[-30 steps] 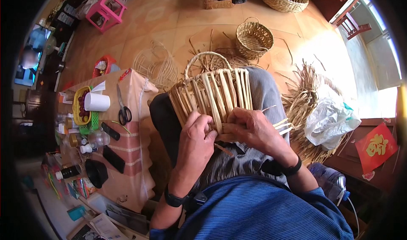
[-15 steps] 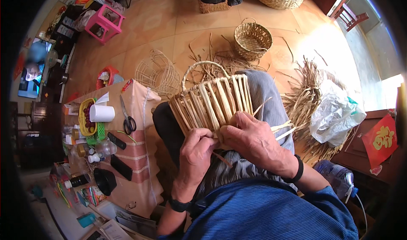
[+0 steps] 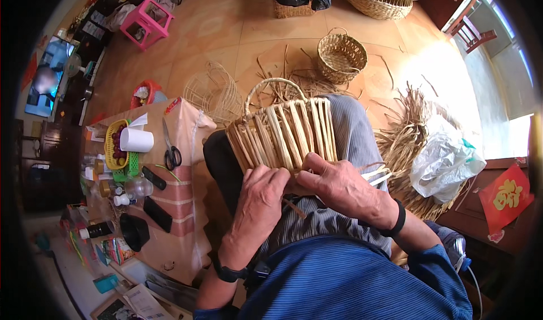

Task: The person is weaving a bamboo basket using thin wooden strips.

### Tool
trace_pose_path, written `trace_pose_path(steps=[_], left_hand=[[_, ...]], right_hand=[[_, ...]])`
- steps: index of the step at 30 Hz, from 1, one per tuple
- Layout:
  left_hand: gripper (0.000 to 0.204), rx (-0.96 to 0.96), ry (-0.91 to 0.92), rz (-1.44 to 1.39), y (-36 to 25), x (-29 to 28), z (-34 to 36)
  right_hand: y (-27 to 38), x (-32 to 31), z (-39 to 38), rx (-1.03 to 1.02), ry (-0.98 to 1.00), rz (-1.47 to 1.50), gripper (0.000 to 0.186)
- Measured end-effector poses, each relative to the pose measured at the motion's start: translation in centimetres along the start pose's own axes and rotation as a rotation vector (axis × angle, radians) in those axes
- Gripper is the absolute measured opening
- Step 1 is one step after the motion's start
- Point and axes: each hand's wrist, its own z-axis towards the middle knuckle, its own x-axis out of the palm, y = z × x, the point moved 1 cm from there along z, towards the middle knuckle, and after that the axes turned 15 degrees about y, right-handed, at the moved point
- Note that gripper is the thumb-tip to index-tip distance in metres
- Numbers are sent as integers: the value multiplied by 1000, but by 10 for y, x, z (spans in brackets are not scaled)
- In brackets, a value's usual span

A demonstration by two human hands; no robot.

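Observation:
On my lap lies a half-woven basket [image 3: 283,130] of pale straw strips, with a twisted handle at its far side and loose strip ends at its right. My left hand [image 3: 260,198] is at the basket's near edge, fingers curled and gripping it. My right hand [image 3: 336,187] is beside it on the same edge, fingers bent in a pinch, with thumb and index close to my left fingers. What exactly lies between the fingertips is partly hidden. A loose brown strip [image 3: 294,207] hangs below the hands.
To the left, a cloth-covered table [image 3: 192,246] holds scissors [image 3: 171,150], fruit, bottles and a paper roll. Ahead on the floor are a round basket [image 3: 341,57], a wire frame [image 3: 209,93] and scattered fibres. At right are a straw bundle [image 3: 407,110], a plastic bag [image 3: 444,156] and a water jug [image 3: 452,238].
My left hand has shifted slightly down and stays curled at the basket's edge. My right hand has worked along the same edge, its wrist and fingers shifting a little.

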Motion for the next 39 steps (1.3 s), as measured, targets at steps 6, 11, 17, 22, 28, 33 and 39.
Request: trace_pose_path(steps=[6,11,17,22,28,33,39], left_hand=[[34,-78,-137,-163,-5,-1,5],[37,-76,-69,-226,0,-3,10],[25,-54,15,-383,10,-13,13],[20,-27,144,-418,23,-24,21],[20,-55,268,-491,30,-32,29],[19,-37,264,-516,27,-33,29],[15,-19,244,-411,26,-32,28]], right_hand=[[-4,-9,6,-123,-41,48,21],[2,26,-25,37,-110,345,24],[-31,25,-18,7,-283,462,27],[-8,22,-24,8,-388,-48,27],[-3,36,-28,35,-191,-284,31],[21,26,-22,14,-125,-271,25],[40,10,-10,-150,-114,-304,23]])
